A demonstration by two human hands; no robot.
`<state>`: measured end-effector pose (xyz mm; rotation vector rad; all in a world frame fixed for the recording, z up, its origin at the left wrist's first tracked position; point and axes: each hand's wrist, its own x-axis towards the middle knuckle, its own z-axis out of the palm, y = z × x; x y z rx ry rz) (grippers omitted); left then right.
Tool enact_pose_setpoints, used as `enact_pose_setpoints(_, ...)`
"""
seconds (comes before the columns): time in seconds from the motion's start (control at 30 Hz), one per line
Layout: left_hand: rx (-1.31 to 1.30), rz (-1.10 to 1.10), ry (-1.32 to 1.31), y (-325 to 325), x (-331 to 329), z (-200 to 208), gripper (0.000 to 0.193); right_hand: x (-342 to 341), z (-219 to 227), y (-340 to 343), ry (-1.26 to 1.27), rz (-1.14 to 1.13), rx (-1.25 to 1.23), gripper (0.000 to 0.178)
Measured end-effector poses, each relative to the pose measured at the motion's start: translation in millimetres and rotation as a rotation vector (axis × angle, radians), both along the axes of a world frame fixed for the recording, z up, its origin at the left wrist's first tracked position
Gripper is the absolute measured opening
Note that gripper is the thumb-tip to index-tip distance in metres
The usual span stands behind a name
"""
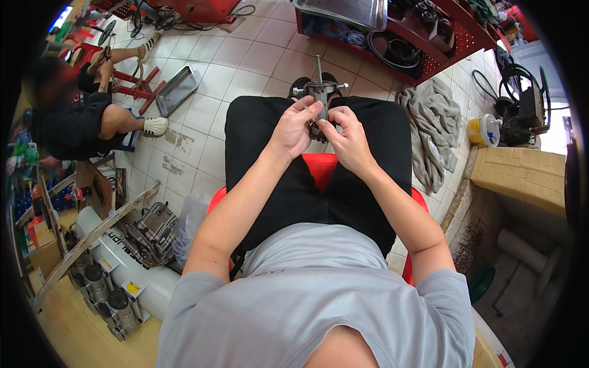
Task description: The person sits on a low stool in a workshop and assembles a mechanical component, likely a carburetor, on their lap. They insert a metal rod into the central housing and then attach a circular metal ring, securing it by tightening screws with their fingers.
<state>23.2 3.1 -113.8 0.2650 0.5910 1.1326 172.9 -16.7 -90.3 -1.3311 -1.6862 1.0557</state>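
Observation:
A grey metal machine part [320, 93] with a cylindrical body is held upright between my knees. A thin rod sticks out of its far end, and shiny bolt-like ends show on both sides. My left hand [292, 132] grips its left side, thumb and fingers closed against the body. From the right, my right hand [351, 140] is closed on its lower end, with the thumb pressed near the bottom. My fingers hide part of the near end, so I cannot make out any small piece there.
I sit on a red stool [319, 168]. A red cart [457, 46] bears a metal tray [350, 13]. Grey cloth [432, 122] lies on the floor at right, near a yellow bucket [483, 130] and a cardboard box [521, 175]. Another person [73, 122] sits at left by a tray [178, 91].

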Motion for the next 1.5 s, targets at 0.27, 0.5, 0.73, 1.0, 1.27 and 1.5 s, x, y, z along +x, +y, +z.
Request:
enact_pose_setpoints(0.27,-0.026,-0.006,0.036,7.6,-2.1,-4.1,0.01,1.6,-8.9,0.6,-0.024,-0.014,0.051,0.023)
enact_pose_setpoints(0.5,-0.105,-0.008,0.165,3.8,3.3,4.9,0.008,0.4,-15.7,-1.0,0.026,-0.061,-0.023,0.023)
enact_pose_setpoints(0.73,-0.14,0.015,0.254,4.5,1.4,6.6,0.011,0.0,-18.4,0.5,0.002,-0.044,-0.007,0.024)
enact_pose_setpoints(1.0,-0.192,0.008,0.277,10.9,0.6,6.3,0.019,-2.0,-20.4,-0.5,-0.1,-0.061,0.061,0.022)
enact_pose_setpoints(1.27,-0.114,0.184,0.382,4.5,21.8,7.2,0.024,-4.1,-16.0,4.7,-0.039,-0.165,0.192,0.019)
enact_pose_setpoints(1.5,-0.089,0.276,0.224,-13.8,49.9,-1.0,0.016,-4.1,-9.0,-4.3,-0.295,-0.104,0.459,0.01)
